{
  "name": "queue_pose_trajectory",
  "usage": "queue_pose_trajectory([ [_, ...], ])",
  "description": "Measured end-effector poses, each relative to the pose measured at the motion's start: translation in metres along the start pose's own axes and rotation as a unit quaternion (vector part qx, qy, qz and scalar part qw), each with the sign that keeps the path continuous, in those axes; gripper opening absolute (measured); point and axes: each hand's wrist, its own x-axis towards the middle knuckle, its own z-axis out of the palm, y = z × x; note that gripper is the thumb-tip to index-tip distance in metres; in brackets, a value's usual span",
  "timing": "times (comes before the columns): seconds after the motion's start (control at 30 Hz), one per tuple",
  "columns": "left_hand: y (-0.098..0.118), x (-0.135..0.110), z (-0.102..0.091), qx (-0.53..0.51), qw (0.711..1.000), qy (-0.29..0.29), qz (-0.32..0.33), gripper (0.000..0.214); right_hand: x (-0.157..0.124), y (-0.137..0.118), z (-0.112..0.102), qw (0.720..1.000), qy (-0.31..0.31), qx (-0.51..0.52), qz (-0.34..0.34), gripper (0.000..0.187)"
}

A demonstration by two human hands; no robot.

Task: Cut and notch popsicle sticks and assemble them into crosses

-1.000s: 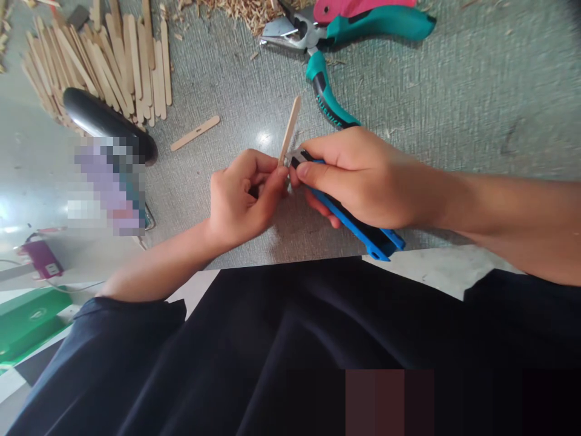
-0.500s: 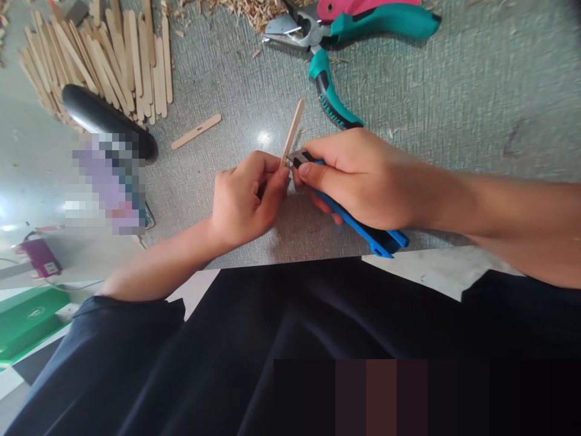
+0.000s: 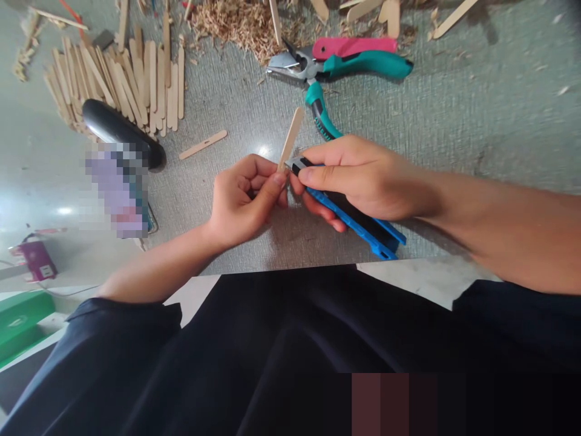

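Note:
My left hand (image 3: 247, 194) pinches the lower part of a wooden craft stick (image 3: 291, 136), whose rounded end points up and away from me. In my right hand (image 3: 354, 175) is a blue and black utility knife (image 3: 358, 221), its handle slanting down to the right. The knife's short blade tip meets the stick's edge just above my left thumb; whether it has cut in, I cannot tell. Another craft stick (image 3: 203, 145) with a small slot in its middle lies on the table, left of and beyond my left hand.
Pliers with teal handles (image 3: 367, 65) lie beyond my right hand, against a pink tool (image 3: 354, 47). Wood shavings (image 3: 240, 27) are heaped at the back. Several craft sticks (image 3: 131, 85) are piled at left, behind a black rounded case (image 3: 122, 133) and a blurred-out phone-like object (image 3: 118, 194).
The view has shifted, showing more of the table's far side. The stick has turned slightly to show its flat face, and the blade stays at its edge.

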Motion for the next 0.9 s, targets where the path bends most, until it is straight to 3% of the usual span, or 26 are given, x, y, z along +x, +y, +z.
queue_pose_trajectory([
  [0.43, 0.0021, -0.0014, 0.0019, 0.02, 0.999, 0.021, -0.027, 0.044, -0.0007, 0.0018, -0.0046, 0.994, -0.049, 0.098, 0.007, 0.027],
  [0.67, 0.0037, -0.0016, 0.0045, -0.005, 0.997, 0.053, -0.062, 0.047, -0.0002, 0.003, -0.0056, 0.998, -0.031, 0.062, -0.003, 0.031],
  [0.9, 0.0093, -0.003, 0.0053, -0.007, 0.997, 0.036, -0.063, 0.044, 0.0018, 0.0047, -0.0035, 0.998, 0.022, 0.048, -0.018, 0.025],
])
